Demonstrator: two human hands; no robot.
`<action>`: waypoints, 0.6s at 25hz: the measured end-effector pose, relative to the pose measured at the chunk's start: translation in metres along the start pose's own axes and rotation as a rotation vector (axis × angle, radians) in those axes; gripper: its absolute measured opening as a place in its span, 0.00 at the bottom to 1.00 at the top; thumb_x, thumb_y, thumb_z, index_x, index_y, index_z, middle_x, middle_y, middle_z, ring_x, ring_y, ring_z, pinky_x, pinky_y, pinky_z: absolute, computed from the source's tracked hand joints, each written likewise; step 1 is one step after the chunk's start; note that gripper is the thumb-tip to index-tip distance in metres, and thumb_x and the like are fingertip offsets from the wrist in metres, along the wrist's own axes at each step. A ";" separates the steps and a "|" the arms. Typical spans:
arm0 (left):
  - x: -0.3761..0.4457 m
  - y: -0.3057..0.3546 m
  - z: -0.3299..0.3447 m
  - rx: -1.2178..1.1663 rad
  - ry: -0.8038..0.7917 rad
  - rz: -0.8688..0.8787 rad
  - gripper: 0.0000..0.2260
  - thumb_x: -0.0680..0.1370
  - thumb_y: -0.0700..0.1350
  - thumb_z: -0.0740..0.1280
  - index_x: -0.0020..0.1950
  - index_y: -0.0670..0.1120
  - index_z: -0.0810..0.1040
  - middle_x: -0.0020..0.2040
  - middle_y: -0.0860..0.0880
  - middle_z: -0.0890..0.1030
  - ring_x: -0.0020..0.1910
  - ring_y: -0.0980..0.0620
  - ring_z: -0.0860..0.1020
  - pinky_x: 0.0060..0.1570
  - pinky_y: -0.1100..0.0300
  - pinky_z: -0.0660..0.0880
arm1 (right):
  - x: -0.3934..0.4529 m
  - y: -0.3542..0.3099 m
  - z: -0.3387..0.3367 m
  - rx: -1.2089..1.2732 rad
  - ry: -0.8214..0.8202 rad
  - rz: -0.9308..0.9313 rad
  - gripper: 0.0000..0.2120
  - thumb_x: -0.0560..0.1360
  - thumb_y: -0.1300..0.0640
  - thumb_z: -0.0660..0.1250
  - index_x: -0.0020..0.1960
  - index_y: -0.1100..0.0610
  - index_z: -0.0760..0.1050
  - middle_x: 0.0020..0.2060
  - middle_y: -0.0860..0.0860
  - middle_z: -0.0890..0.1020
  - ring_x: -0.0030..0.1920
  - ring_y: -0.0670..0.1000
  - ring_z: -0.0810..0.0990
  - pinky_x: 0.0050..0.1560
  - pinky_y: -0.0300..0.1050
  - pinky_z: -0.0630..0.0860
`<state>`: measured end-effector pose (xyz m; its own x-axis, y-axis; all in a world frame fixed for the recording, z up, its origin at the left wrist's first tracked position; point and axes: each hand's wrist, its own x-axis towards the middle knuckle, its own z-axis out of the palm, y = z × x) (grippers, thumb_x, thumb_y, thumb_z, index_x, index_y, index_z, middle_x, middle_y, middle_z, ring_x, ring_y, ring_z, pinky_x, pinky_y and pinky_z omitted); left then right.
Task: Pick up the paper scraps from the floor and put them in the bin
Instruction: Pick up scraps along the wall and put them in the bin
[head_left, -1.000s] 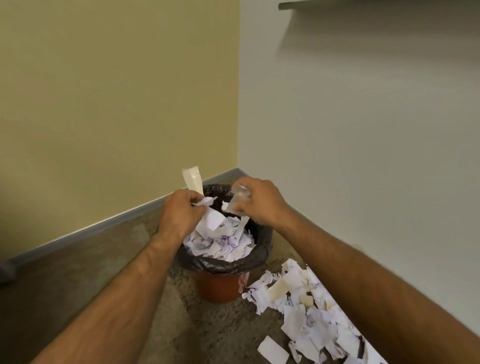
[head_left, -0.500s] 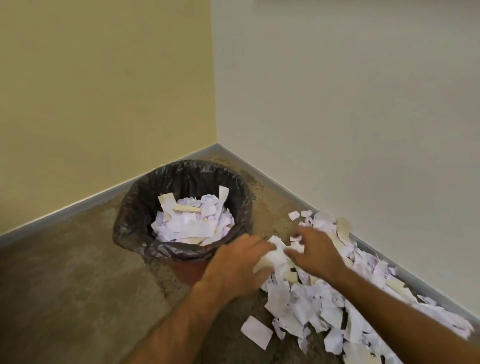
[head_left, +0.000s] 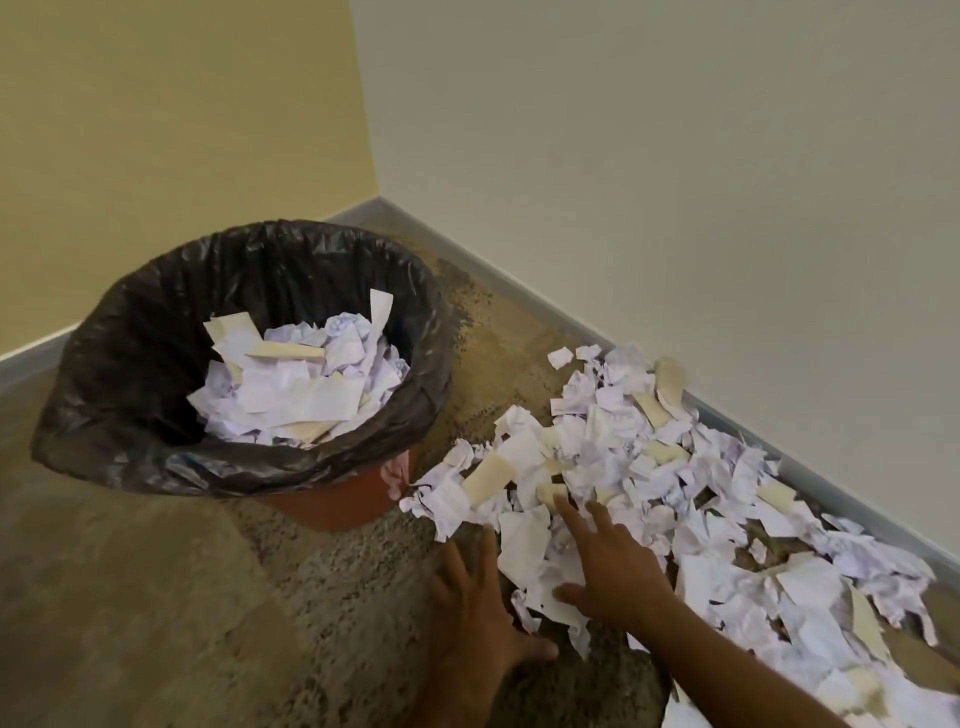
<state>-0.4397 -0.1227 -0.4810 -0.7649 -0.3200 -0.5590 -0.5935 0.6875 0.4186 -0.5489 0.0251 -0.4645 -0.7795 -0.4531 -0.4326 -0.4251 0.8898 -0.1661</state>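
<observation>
the paper scraps lie in a loose heap on the speckled floor along the grey baseboard, just right of the bin; too many to count, and their faint print is unreadable. one bin, orange, lined with a black bag, holds more scraps. two hands: the left hand is flat on the floor, fingers spread, holding nothing; the right hand rests splayed on the scraps, gripping none.

I see white and beige paper scraps, a black liner over a terracotta-orange bin, and speckled brown floor.
</observation>
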 end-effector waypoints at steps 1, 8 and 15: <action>0.004 0.004 0.001 0.018 0.018 -0.008 0.65 0.57 0.70 0.76 0.77 0.59 0.33 0.77 0.43 0.36 0.76 0.34 0.45 0.71 0.42 0.59 | 0.004 0.000 0.004 0.024 0.004 0.004 0.50 0.69 0.39 0.72 0.77 0.38 0.40 0.77 0.53 0.53 0.69 0.59 0.69 0.60 0.54 0.75; 0.030 0.023 0.006 0.030 0.062 0.073 0.60 0.57 0.68 0.76 0.76 0.64 0.39 0.72 0.45 0.47 0.70 0.39 0.53 0.67 0.46 0.64 | 0.015 -0.001 0.023 0.188 0.041 -0.052 0.34 0.68 0.51 0.75 0.69 0.41 0.64 0.63 0.50 0.69 0.56 0.52 0.77 0.53 0.41 0.77; 0.034 0.022 0.003 -0.107 0.142 0.127 0.30 0.66 0.53 0.79 0.66 0.53 0.73 0.65 0.49 0.63 0.66 0.48 0.65 0.63 0.57 0.68 | 0.009 -0.004 0.028 0.327 0.083 -0.055 0.28 0.66 0.46 0.77 0.63 0.46 0.72 0.55 0.48 0.77 0.51 0.46 0.75 0.49 0.36 0.69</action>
<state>-0.4777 -0.1167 -0.4929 -0.8584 -0.3288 -0.3937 -0.5073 0.6573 0.5573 -0.5416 0.0193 -0.4923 -0.7998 -0.4918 -0.3441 -0.3077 0.8282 -0.4684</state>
